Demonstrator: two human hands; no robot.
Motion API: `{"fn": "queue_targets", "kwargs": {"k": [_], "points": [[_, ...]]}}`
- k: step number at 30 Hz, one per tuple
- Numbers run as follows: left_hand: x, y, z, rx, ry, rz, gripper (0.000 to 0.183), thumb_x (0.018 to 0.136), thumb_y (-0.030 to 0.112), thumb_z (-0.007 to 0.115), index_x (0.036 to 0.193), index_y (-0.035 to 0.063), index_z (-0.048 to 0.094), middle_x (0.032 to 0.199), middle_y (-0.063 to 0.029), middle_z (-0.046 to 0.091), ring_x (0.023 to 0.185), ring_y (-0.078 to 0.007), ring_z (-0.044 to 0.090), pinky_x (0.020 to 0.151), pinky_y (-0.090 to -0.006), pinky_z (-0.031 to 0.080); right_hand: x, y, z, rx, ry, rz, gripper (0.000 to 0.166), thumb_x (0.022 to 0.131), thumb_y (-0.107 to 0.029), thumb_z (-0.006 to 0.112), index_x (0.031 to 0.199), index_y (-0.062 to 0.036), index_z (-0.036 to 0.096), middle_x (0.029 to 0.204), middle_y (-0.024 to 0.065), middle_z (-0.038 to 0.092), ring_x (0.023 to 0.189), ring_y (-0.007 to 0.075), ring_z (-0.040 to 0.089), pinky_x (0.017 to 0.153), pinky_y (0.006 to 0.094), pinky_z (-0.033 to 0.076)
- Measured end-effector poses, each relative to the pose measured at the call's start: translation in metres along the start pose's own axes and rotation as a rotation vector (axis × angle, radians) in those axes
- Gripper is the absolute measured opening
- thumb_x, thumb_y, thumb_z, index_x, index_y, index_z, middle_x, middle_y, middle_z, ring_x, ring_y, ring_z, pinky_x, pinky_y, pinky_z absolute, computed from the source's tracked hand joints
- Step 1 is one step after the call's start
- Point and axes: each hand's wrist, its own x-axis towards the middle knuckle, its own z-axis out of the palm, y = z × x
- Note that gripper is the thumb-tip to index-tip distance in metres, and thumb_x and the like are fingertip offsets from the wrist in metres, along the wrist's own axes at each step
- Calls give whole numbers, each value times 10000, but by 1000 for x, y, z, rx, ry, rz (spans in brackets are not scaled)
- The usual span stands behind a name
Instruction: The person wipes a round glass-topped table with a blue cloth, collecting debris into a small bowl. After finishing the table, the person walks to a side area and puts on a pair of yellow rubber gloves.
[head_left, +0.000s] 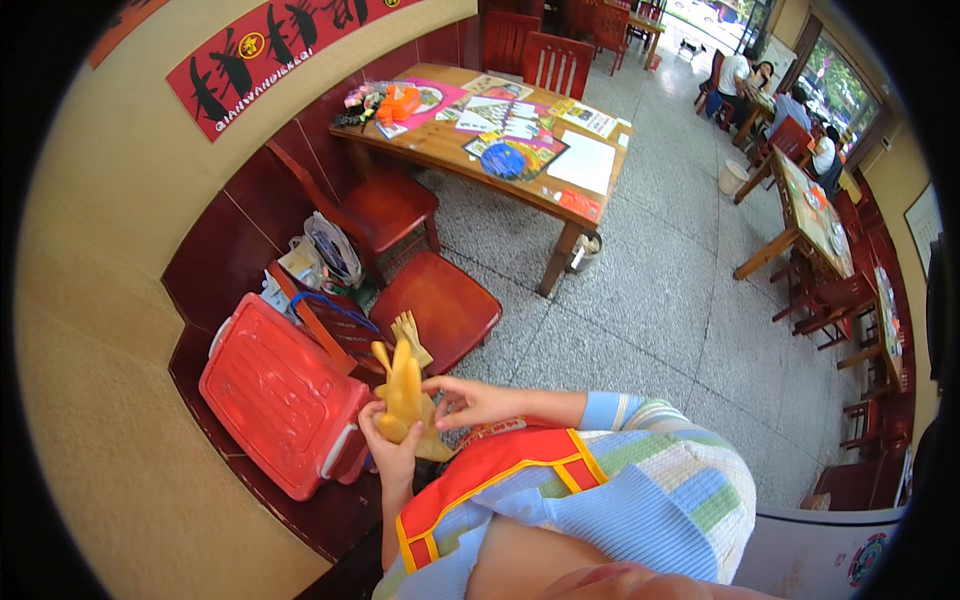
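A yellow rubber glove (405, 390) is held up in front of my red apron (495, 469) with its fingers pointing upward. My left hand (390, 442) grips its lower part, thumb on the near side. From the other side, my right hand (472, 401) pinches the glove's edge between thumb and fingertips. Just beyond, a second yellow rubber glove (412, 337) lies over the seat edge of a red wooden chair (446, 304). Its lower end is partly hidden by the glove in my hands.
A red lidded plastic bin (281, 390) stands left of my hands, against the wall. Plastic bags (334, 244) sit behind it. Farther off, a wooden table (517, 184) bears papers and an orange packet (399, 103). Several people sit at tables at the far right.
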Motion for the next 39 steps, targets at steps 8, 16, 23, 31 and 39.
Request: {"fn": "queue_targets", "kwargs": {"k": [8, 16, 23, 31, 39], "points": [[59, 9, 27, -92, -171, -9, 702, 717, -39, 718, 1311, 10, 348, 1176, -118, 518, 1075, -202, 541, 926, -317, 439, 45, 15, -56, 12, 89, -23, 426, 841, -78, 670, 1218, -28, 479, 1020, 33, 554, 890, 90, 578, 749, 236, 478], [117, 7, 23, 187, 25, -49, 491, 711, -60, 664, 1166, 7, 495, 946, -114, 624, 958, -197, 580, 859, -316, 457, 88, 22, -110, -41, 140, -146, 172, 893, -69, 604, 1060, -36, 626, 1037, 14, 551, 885, 62, 514, 744, 208, 422], [152, -8, -26, 1095, 58, 280, 221, 678, 117, 681, 885, 72, 616, 1074, -122, 601, 1133, -308, 488, 977, -472, 309, 120, 153, -193, -340, 387, 169, 111, 792, -46, 603, 870, -62, 679, 847, 74, 667, 780, 187, 650, 705, 315, 524], [146, -35, -21, 881, 219, -142, 276, 707, 75, 693, 979, 48, 656, 1099, -139, 556, 1151, -310, 435, 958, -410, 354, 127, 284, -254, -276, 271, 813, 154, 845, -158, 585, 962, -100, 667, 802, 24, 610, 647, 106, 549, 516, 267, 450], [145, -22, -23, 918, 194, -172, 293, 689, 136, 704, 969, 60, 662, 1046, -73, 617, 1081, -296, 473, 942, -423, 365, 247, 419, -224, -427, 218, 978, 358, 823, -163, 582, 1173, -93, 608, 1097, 84, 624, 1030, 204, 548, 868, 356, 431]]}}
